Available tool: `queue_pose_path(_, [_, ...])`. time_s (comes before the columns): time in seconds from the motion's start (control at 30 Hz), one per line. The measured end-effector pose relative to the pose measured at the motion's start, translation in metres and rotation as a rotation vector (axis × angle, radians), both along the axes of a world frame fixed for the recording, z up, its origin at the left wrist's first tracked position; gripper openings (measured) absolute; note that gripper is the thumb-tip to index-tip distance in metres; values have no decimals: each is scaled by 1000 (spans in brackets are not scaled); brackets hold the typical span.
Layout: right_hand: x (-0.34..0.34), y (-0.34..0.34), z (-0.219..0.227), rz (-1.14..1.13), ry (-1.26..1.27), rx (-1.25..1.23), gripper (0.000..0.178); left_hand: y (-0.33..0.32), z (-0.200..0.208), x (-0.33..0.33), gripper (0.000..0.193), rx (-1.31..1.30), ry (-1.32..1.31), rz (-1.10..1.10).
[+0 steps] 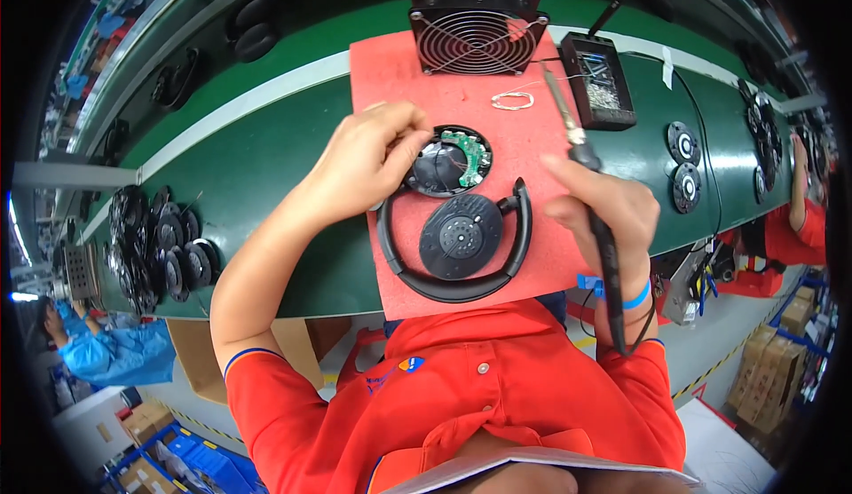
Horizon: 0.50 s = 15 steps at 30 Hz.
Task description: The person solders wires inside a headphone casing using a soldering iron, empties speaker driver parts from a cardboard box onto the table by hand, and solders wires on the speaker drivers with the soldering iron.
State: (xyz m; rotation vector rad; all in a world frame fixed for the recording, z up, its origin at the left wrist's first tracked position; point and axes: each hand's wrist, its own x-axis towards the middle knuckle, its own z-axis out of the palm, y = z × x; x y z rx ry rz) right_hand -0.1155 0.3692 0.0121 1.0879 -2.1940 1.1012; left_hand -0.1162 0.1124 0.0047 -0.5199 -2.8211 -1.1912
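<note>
On a red mat (399, 290) lies a black over-ear headphone (451, 288), its band curving toward me. One ear cup (448, 161) is uncovered, with a curved green circuit board (475, 158) along its right side. The other cup's round black plate (461, 237) faces up inside the band. My left hand (377, 150) is closed at the left rim of the uncovered cup; what its fingertips pinch, if anything, is hidden. Right of the headphone, my right hand (617, 210) grips a soldering iron (581, 150) with its tip pointing up and away, apart from the headphone.
A black fan (479, 37) with a wire guard stands at the mat's far edge. Beside it are a coil of white solder wire (513, 101) and a black box (599, 81). Round speaker parts (684, 164) lie at right; several stacked black parts (182, 245) sit at left.
</note>
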Motion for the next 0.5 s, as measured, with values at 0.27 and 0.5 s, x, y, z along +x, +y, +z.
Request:
queue_pose_path(0.27, [-30,-28,-21,90,-186,56,30,11,-17,-12,6,82,69,-142])
queue_pose_path(0.5, [-28,-25,-33,195,-257,39,33,17,-19,-16,8,61,201,-219])
